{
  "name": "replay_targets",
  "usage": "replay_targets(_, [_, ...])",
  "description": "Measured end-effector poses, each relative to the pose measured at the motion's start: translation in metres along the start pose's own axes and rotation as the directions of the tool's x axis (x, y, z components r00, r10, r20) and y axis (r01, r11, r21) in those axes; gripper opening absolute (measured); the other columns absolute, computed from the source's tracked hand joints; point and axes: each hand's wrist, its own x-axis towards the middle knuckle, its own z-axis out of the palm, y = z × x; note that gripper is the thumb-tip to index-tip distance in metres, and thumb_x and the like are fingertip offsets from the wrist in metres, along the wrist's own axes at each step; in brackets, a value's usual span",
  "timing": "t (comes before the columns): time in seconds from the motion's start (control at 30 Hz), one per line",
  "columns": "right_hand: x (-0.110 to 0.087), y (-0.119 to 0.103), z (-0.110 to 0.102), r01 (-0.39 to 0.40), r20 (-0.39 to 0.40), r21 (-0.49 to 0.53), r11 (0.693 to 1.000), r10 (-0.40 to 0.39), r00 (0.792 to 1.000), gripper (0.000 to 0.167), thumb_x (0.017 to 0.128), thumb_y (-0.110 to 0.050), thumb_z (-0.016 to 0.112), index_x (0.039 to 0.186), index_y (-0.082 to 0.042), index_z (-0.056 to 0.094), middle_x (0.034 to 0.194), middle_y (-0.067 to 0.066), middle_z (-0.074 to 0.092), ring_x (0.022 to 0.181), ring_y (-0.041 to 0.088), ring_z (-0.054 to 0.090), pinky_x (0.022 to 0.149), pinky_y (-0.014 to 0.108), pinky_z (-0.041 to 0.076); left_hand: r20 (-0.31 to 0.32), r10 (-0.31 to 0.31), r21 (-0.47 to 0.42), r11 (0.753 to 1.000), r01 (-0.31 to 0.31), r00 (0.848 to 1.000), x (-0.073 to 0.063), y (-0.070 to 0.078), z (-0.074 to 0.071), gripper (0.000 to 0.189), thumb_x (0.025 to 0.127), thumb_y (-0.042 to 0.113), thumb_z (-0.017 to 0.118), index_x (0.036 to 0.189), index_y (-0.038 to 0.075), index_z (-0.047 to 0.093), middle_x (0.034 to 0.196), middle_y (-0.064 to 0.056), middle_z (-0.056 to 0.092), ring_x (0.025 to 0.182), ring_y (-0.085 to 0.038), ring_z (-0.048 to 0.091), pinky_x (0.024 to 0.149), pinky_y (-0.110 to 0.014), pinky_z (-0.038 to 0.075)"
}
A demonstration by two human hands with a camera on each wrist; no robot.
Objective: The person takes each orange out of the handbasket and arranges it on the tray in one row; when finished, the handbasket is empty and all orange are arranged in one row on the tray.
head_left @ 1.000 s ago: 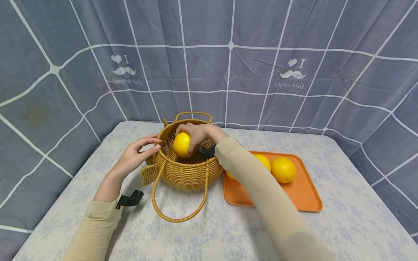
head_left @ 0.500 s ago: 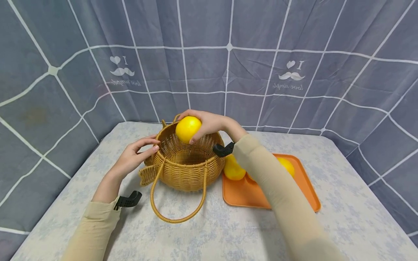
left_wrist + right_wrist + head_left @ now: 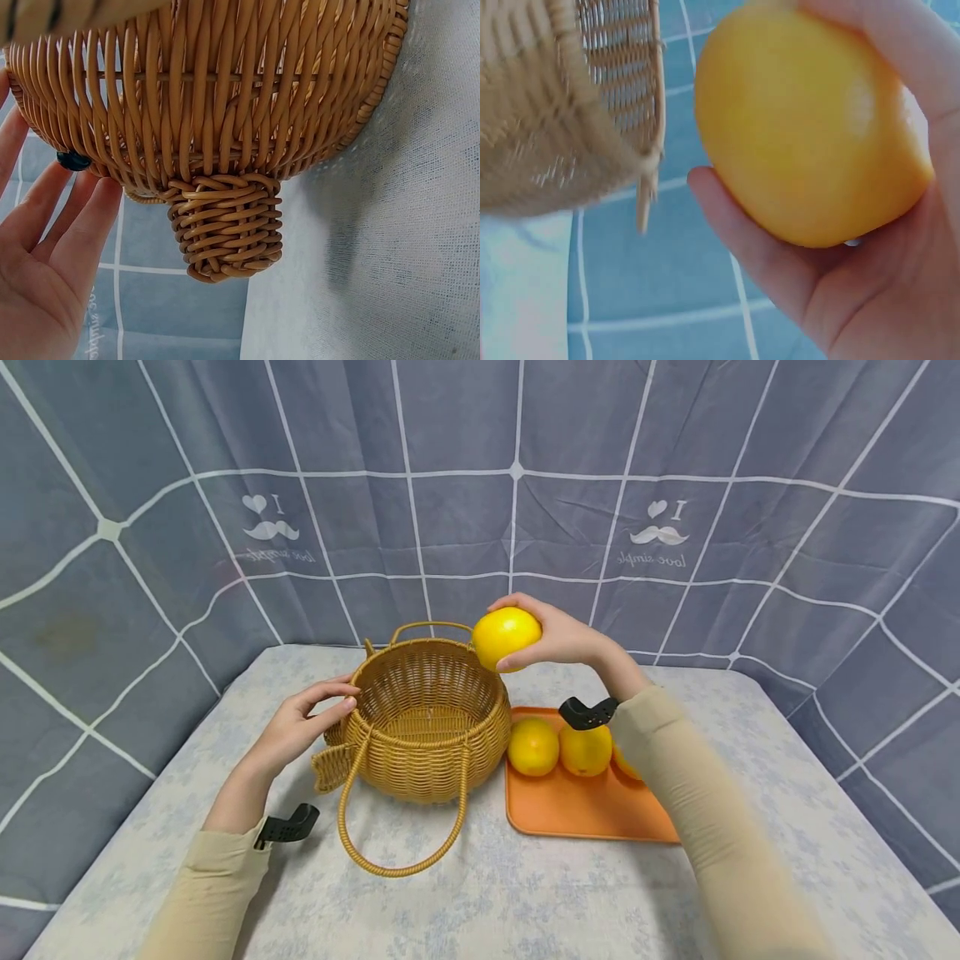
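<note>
A yellow-skinned orange (image 3: 506, 637) is gripped between the thumb and curled fingers of my right hand (image 3: 558, 635), above the right rim of the wicker basket (image 3: 420, 772). In the right wrist view, the held orange (image 3: 802, 127) fills the palm, apart from the basket (image 3: 540, 127) on the left. My left hand (image 3: 296, 727) touches the basket's left rim with fairly straight fingers. The left wrist view shows its fingers (image 3: 90, 225) against the woven side, near a dark round bead (image 3: 73, 160). The basket's visible inside bottom is bare wicker.
An orange tray (image 3: 592, 814) lies right of the basket, bearing three oranges (image 3: 533, 747); my right sleeve partly hides one. One basket handle (image 3: 397, 870) droops onto the table in front, the other (image 3: 431, 625) stands at the back. A grey-blue curtain (image 3: 465, 527) hangs behind.
My right hand has lifted the orange out of the basket's inside and carried it up and right, past the rim. The left hand has stayed at the basket's left rim.
</note>
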Motion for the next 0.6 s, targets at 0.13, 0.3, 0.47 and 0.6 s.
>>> replay_targets(0.13, [-0.023, 0.009, -0.013, -0.051, -0.081, 0.030, 0.998, 0.053, 0.995, 0.067, 0.074, -0.022, 0.081, 0.130, -0.022, 0.045, 0.116, 0.006, 0.053, 0.093, 0.028, 0.055, 0.077, 0.042, 0.049, -0.003, 0.000, -0.015, 1.000, 0.000, 1.000, 0.000, 0.000, 0.000, 0.042, 0.096, 0.033, 0.055, 0.125, 0.003, 0.056, 0.149, -0.007, 0.034, 0.138, -0.032, 0.021, 0.101, -0.059, 0.027])
replay_targets(0.3, [-0.051, 0.022, -0.026, -0.119, -0.207, 0.062, 0.991, 0.130, 0.970, 0.063, 0.079, -0.024, 0.077, 0.131, -0.021, 0.044, 0.114, 0.010, 0.052, 0.091, 0.030, 0.054, 0.072, 0.042, 0.051, -0.009, 0.000, -0.011, 1.000, 0.000, 1.000, 0.000, 0.000, -0.001, 0.040, 0.096, 0.033, 0.056, 0.124, 0.004, 0.057, 0.148, -0.009, 0.034, 0.138, -0.033, 0.021, 0.101, -0.060, 0.025])
replay_targets(0.47, [-0.077, 0.039, -0.032, -0.205, -0.340, 0.071, 0.976, 0.217, 0.915, 0.064, 0.083, -0.031, 0.073, 0.135, -0.019, 0.039, 0.118, 0.012, 0.048, 0.089, 0.031, 0.053, 0.067, 0.038, 0.053, -0.011, 0.001, -0.006, 1.000, -0.001, 1.000, 0.001, 0.000, 0.000, 0.040, 0.096, 0.033, 0.056, 0.124, 0.004, 0.057, 0.148, -0.009, 0.034, 0.137, -0.033, 0.022, 0.100, -0.059, 0.027])
replay_targets(0.6, [-0.098, 0.051, -0.034, -0.261, -0.404, 0.089, 0.961, 0.274, 0.873, 0.069, 0.086, -0.034, 0.069, 0.141, -0.017, 0.031, 0.126, 0.013, 0.042, 0.093, 0.030, 0.052, 0.068, 0.033, 0.053, -0.010, -0.004, -0.008, 1.000, 0.004, 1.000, 0.001, 0.003, 0.000, 0.043, 0.096, 0.033, 0.056, 0.125, 0.002, 0.055, 0.148, -0.009, 0.034, 0.138, -0.033, 0.022, 0.101, -0.060, 0.025])
